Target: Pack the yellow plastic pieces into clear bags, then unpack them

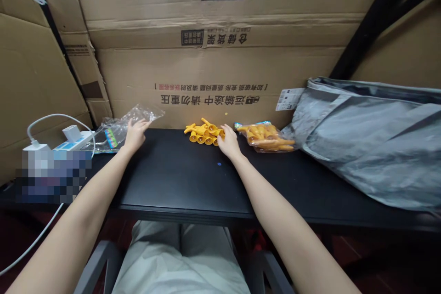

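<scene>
A small pile of hollow yellow pieces [201, 132] with round cup-like ends lies on the black table top [186, 179], against the cardboard. My right hand [228, 142] rests at the pile's right side, its fingers stretched out and touching the nearest pieces. My left hand [135, 135] is over at the left, beside a crumpled clear plastic bag [120, 126] with a colourful label. Its fingers are extended and the bag lies behind and around them; I cannot tell how firmly they touch it. To the right lies a clear packet [265, 138] filled with more yellow pieces.
A cardboard wall [213, 64] stands behind the table. On the left are a power strip [74, 142], a white charger [36, 154] and a cable [60, 115]. A large grey bag [372, 147] takes up the right side. A small blue dot [219, 164] lies near my right wrist.
</scene>
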{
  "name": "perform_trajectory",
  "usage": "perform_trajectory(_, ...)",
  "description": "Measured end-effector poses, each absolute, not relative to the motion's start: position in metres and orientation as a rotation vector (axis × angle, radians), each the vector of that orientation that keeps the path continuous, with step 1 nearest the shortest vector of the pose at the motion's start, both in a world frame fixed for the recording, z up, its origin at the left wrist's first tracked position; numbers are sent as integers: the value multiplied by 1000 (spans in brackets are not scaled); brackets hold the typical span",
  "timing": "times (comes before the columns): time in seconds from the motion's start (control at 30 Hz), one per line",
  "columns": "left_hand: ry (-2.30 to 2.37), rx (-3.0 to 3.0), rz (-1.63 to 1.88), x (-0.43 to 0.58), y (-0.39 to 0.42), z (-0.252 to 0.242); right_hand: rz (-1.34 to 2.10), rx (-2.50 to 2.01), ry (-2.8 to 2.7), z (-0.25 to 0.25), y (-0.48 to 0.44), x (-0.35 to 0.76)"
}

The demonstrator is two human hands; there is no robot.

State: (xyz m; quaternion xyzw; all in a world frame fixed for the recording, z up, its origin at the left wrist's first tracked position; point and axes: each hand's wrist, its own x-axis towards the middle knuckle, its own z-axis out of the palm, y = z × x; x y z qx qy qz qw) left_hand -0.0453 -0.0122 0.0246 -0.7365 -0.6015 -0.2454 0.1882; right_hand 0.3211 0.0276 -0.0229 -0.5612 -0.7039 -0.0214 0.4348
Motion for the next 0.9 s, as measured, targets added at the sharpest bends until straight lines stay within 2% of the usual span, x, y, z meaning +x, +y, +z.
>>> perform_trajectory(0.17, -1568, -2270, -748, -14, -12, 20, -51, -1413, -1747, -23, 27, 320)
perform_trajectory(0.4, -1871, -2413, -818, -12, -8, -5, -108, -1397, -1785, -23, 26, 318)
perform_trajectory(0.63, -2106, -2381, -830, -8, -9, -3, -181, -1323, -1964, -12, 10, 297)
perform_trajectory(0.9, -2171, -2227, -785, -9, -12, -4, -282, -1312, -2080, -6, -1, 270)
